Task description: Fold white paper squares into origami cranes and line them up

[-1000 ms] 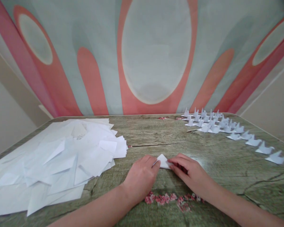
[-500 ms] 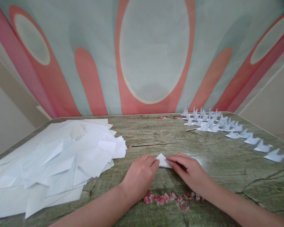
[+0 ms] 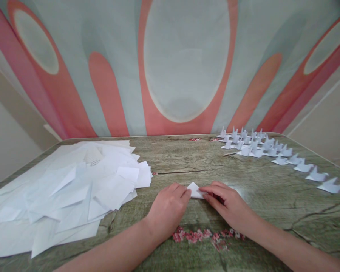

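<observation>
I see the small folded paper triangle (image 3: 195,190) lying flat on the table (image 3: 272,196) at lower centre, its apex pointing up-frame. My left hand (image 3: 167,210) presses its left corner, my right hand (image 3: 228,204) pins its right edge, both fingers-down, equally near.

Matt white paper triangle (image 3: 195,190) on a wood-grain table (image 3: 272,196) (slightly glossy, with a glare patch).

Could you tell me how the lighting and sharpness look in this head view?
Head view: soft, even light; a pale glare patch on the table beside the right hand; wide-angle distortion bends the table edge; the folded paper is sharp, far paper figures softer.
</observation>
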Demonstrator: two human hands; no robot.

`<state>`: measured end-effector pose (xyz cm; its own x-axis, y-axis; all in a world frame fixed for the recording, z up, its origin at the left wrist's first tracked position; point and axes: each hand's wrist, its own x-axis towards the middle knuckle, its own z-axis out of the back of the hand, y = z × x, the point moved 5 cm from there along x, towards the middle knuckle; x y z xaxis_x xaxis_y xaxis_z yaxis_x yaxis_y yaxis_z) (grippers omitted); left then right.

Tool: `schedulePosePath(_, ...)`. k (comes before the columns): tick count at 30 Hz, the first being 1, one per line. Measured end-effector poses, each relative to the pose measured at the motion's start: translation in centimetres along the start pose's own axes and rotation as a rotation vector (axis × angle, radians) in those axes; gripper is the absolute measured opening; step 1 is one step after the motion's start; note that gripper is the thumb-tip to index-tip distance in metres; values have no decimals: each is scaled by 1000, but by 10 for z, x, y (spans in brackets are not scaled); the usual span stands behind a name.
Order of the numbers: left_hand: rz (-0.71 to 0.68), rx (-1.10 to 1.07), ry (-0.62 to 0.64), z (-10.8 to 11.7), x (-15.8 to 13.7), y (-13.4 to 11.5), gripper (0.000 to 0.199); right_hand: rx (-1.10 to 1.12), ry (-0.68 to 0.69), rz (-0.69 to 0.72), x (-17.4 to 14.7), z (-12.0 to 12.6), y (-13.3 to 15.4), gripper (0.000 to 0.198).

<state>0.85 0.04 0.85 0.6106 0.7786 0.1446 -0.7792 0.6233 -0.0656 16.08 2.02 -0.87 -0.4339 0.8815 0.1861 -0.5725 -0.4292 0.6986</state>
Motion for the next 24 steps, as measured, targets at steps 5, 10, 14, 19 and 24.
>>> schedulePosePath(5, 0, 1, -3, 1, -1, 0, 27, -27, -8, -16, 1, -2, -3, 21)
schedulePosePath(10, -4, 5, 1, 3, -1, -1, 26, -54, -12, -9, 5, -2, -3, 21)
schedulePosePath(14, -1, 43, 6, 3, -1, -3, 24, -84, -7, 9, 7, -2, 1, 22)
schedulePosePath(19, 10, 73, 19, 2, 0, -5, 24, -113, 0, 8, 9, -4, 1, 23)
schedulePosePath(24, 24, 66, 42, 1, 0, -4, 24, -132, 2, -11, 9, -5, -3, 24)
